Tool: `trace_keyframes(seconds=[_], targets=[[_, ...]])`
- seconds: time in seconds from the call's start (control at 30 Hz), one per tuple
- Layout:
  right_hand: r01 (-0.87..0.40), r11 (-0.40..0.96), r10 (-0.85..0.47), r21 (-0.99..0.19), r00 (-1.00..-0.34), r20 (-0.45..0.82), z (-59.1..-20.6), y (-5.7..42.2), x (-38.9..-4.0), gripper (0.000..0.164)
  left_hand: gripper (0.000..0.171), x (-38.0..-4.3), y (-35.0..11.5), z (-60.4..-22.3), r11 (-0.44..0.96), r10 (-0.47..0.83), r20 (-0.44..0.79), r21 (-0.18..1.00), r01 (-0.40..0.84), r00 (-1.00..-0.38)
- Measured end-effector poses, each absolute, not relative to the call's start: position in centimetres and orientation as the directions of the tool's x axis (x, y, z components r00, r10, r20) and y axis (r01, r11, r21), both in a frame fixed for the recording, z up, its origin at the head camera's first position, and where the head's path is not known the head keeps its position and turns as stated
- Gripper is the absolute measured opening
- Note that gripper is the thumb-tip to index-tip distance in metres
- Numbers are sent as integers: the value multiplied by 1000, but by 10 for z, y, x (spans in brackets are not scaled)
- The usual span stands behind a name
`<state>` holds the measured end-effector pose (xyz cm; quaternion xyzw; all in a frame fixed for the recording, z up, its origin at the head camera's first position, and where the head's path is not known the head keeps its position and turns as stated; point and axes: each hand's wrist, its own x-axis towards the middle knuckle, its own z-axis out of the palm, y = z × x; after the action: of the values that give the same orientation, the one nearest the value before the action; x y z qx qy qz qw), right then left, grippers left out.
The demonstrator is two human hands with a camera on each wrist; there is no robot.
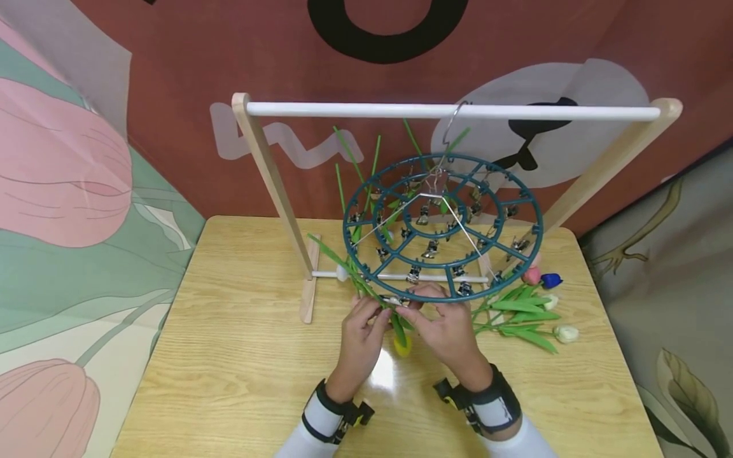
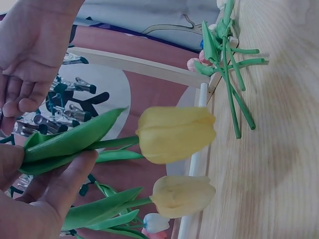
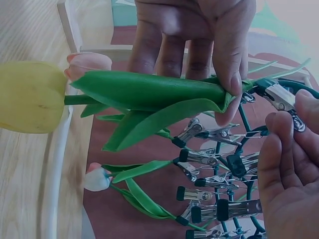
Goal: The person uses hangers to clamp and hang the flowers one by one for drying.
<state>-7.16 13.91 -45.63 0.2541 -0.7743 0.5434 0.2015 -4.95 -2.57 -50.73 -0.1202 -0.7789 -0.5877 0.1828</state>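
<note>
- Now, from the head: pinching a yellow tulip (image 1: 403, 345) low on its leaves with the left hand (image 1: 362, 334), just by the near edge of the round rack (image 1: 438, 265). Holding a silver clip (image 1: 395, 299) at that same edge with the right hand (image 1: 446, 334).
- Slanting across, with bloom close to the person and low between both hands, and stem going off to the far left.
- Nearer to the stem with the left hand, nearer to the clip with the right.
- Next, from the left wrist: gripping leaves and stem between left thumb and finger. Pointing bloom-first at the tabletop (image 2: 279, 174), with a paler tulip (image 2: 182, 196) close by and apart from the bloom.
- Last, from the right wrist: lying side to side, bloom at the left, stem at the right, right up by the mouth of the clip. Pinching the back end of the clip with right fingertips. Very close together, stem and clip, but hard to tell about any bite on the stem.
</note>
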Motion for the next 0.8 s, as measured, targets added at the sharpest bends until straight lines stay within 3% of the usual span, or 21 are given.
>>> trace_keyframes(seconds=[0.5,0.8], targets=[[-582,291,-208,-759,-813,543,-454,142,-72,28,9,-50,-24,-510,289,-6,422,869,403,-907],[-525,457,-352,-718,-848,396,-471,151,-62,42,11,-50,-30,-511,244,-52,416,887,393,-908]])
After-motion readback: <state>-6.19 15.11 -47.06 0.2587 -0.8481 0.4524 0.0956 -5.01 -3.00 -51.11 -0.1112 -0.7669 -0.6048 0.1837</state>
